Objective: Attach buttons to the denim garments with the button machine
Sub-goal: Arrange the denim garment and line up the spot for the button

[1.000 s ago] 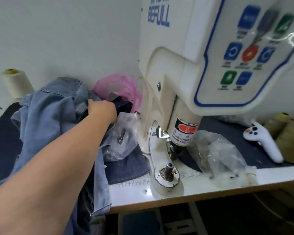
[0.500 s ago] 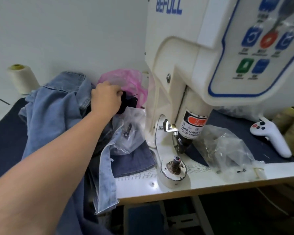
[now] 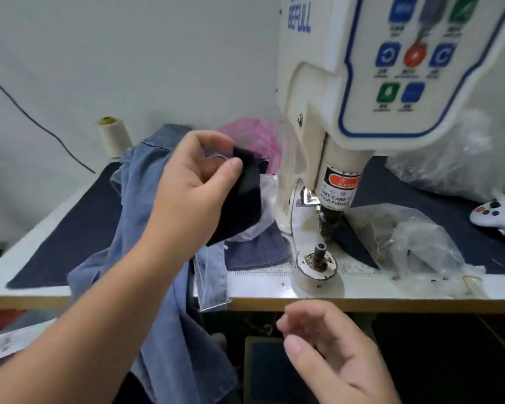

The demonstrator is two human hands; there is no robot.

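- The dark denim piece [image 3: 242, 199] is lifted above the table, near the left side of the button machine [image 3: 347, 83], hanging down from the fingers that hold it.
- The left hand [image 3: 193, 193] pinches the top edge of that dark piece between thumb and curled fingers, its forearm reaching in from the lower left.
- The right hand [image 3: 330, 354] sits below the table's front edge, apart from everything, fingers loosely curled and holding nothing.
- The machine's lower die post [image 3: 319, 252] stands upright on a round base near the front edge of the table [image 3: 27, 293], bare, with the punch head directly above it and a warning label on the column.
- A ruler strip [image 3: 359, 271] runs along the front edge on either side of that base.
- A light blue denim garment [image 3: 146, 217] is heaped on the table's left half and spills over the front edge, behind and beneath the left forearm.
- A dark mat [image 3: 79, 228] covers the left part of the tabletop under the garment.
- A clear plastic bag [image 3: 414, 243] lies crumpled to the right of the die post; a pink bag [image 3: 257, 135] sits behind the held piece at the back edge.
- A cream thread cone [image 3: 113, 135] stands at the back left corner.
- A white controller [image 3: 499, 217] rests by the right edge.
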